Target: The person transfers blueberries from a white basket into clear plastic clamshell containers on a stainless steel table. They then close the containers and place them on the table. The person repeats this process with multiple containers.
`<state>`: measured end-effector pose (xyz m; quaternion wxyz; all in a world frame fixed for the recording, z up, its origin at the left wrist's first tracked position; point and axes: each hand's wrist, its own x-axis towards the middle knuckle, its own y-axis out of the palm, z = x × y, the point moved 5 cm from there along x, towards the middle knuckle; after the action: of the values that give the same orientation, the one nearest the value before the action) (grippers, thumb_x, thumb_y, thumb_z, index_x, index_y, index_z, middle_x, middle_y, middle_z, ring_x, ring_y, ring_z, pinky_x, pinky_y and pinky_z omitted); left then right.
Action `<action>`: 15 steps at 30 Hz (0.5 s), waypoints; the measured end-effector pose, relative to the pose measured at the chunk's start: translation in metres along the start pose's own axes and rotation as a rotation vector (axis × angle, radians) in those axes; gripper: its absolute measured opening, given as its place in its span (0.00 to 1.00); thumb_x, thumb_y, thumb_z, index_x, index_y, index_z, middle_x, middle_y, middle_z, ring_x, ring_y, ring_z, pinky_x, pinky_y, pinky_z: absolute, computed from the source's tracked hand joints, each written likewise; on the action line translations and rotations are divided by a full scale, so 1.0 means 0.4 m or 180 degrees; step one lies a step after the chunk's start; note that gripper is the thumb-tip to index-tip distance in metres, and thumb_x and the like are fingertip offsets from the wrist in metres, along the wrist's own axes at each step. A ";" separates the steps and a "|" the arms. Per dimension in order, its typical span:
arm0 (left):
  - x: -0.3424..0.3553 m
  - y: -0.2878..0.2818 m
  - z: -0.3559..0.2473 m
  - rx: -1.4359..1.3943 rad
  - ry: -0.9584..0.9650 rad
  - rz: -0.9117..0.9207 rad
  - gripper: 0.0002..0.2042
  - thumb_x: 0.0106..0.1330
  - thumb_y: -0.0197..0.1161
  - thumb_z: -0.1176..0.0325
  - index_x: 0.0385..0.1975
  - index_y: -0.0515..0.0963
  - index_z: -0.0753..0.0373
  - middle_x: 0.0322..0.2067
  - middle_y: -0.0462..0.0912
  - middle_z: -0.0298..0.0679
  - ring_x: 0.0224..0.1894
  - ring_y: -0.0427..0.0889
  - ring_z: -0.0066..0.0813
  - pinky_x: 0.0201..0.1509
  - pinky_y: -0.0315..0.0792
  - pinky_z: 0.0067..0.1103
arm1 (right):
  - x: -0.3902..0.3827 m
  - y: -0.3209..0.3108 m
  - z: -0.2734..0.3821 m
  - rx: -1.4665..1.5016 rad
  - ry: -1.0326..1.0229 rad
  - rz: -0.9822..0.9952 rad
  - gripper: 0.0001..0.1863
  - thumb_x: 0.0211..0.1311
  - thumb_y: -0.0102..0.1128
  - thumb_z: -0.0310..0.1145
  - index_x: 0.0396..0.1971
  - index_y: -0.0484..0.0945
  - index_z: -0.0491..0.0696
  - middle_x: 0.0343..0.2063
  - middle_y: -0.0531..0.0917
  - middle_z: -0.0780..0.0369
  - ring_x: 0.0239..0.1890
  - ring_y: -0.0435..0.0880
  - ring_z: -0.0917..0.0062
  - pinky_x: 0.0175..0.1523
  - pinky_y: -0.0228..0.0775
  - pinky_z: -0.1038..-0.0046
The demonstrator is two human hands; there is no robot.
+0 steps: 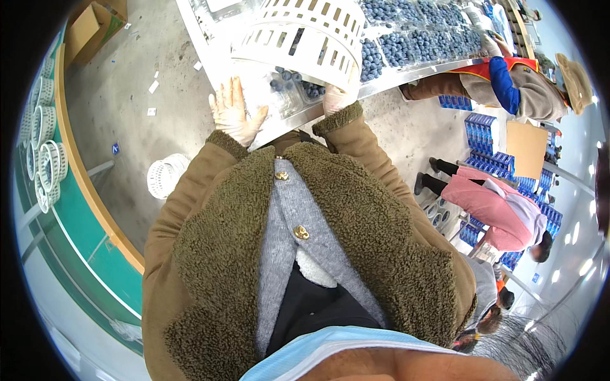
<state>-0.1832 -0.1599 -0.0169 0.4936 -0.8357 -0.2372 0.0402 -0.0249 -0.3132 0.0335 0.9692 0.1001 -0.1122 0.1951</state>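
Observation:
A white slatted plastic basket lies tilted over the metal table. My gloved right hand grips its rim at the near right side. Below the rim, a clear plastic punnet sits near the table's front edge, with several blueberries showing by it. My gloved left hand is open beside the punnet, fingers spread, holding nothing. The basket hides part of the berries and the tops of the things behind it.
Filled blueberry punnets line the table to the right, where a co-worker's gloved hand reaches in. A white basket stands on the floor at left. More baskets rest on a green table. Blue cartons are stacked at right.

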 end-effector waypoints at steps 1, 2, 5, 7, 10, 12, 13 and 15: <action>-0.002 0.002 0.004 0.0025 -0.0031 -0.0021 0.46 0.51 0.59 0.45 0.63 0.44 0.66 0.62 0.50 0.51 0.66 0.45 0.49 0.66 0.36 0.40 | 0.002 0.003 -0.007 0.0033 0.0014 0.0008 0.36 0.62 0.51 0.35 0.63 0.42 0.44 0.58 0.63 0.55 0.57 0.66 0.73 0.59 0.63 0.72; -0.003 0.003 0.007 0.0018 -0.0004 -0.0024 0.46 0.51 0.59 0.45 0.63 0.45 0.66 0.62 0.50 0.51 0.66 0.46 0.49 0.67 0.37 0.39 | 0.001 0.004 -0.015 0.0065 0.0024 0.0018 0.36 0.62 0.51 0.35 0.63 0.42 0.44 0.58 0.63 0.55 0.57 0.66 0.73 0.58 0.63 0.72; -0.008 0.005 0.009 -0.0024 0.0079 -0.0076 0.45 0.51 0.59 0.47 0.62 0.47 0.67 0.62 0.51 0.49 0.65 0.47 0.49 0.67 0.40 0.37 | 0.007 -0.002 -0.042 0.0019 -0.0233 0.0003 0.35 0.62 0.51 0.36 0.62 0.45 0.41 0.57 0.64 0.54 0.55 0.68 0.73 0.57 0.63 0.74; -0.013 0.002 0.012 0.0030 0.0057 -0.0085 0.44 0.51 0.60 0.48 0.62 0.48 0.68 0.62 0.52 0.49 0.65 0.47 0.49 0.66 0.40 0.38 | 0.006 -0.011 -0.067 -0.0357 -0.0218 -0.0106 0.33 0.63 0.50 0.36 0.62 0.47 0.41 0.56 0.65 0.54 0.54 0.69 0.73 0.56 0.64 0.75; -0.020 -0.004 0.010 -0.0011 0.0076 -0.0154 0.43 0.52 0.59 0.49 0.62 0.48 0.67 0.62 0.52 0.49 0.65 0.48 0.49 0.66 0.41 0.38 | 0.000 -0.020 -0.087 -0.1076 -0.0084 -0.0267 0.30 0.63 0.47 0.32 0.61 0.49 0.41 0.53 0.68 0.55 0.51 0.71 0.74 0.53 0.66 0.77; -0.021 -0.008 0.007 -0.0080 0.0151 -0.0245 0.42 0.52 0.59 0.50 0.62 0.48 0.67 0.62 0.53 0.49 0.65 0.48 0.49 0.66 0.41 0.38 | -0.002 -0.012 -0.078 -0.1112 -0.0069 -0.0268 0.27 0.63 0.46 0.29 0.60 0.52 0.41 0.50 0.70 0.56 0.48 0.72 0.74 0.51 0.67 0.79; -0.023 -0.010 0.009 -0.0104 0.0137 -0.0257 0.42 0.53 0.59 0.49 0.63 0.48 0.66 0.62 0.53 0.49 0.65 0.48 0.48 0.66 0.41 0.39 | -0.003 -0.003 -0.067 -0.0672 -0.0075 -0.0299 0.27 0.56 0.43 0.20 0.58 0.55 0.42 0.47 0.71 0.57 0.45 0.73 0.75 0.49 0.69 0.79; -0.022 -0.007 0.015 -0.0057 0.0038 -0.0127 0.42 0.53 0.59 0.49 0.63 0.49 0.65 0.62 0.53 0.49 0.65 0.48 0.48 0.66 0.41 0.39 | -0.010 0.013 -0.049 -0.0288 0.0215 -0.0440 0.29 0.51 0.41 0.16 0.57 0.55 0.42 0.47 0.71 0.57 0.44 0.74 0.74 0.50 0.69 0.78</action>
<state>-0.1939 -0.1579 -0.0191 0.4882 -0.8354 -0.2513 0.0233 -0.0271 -0.3052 0.0144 0.9871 0.0570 -0.0809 0.1257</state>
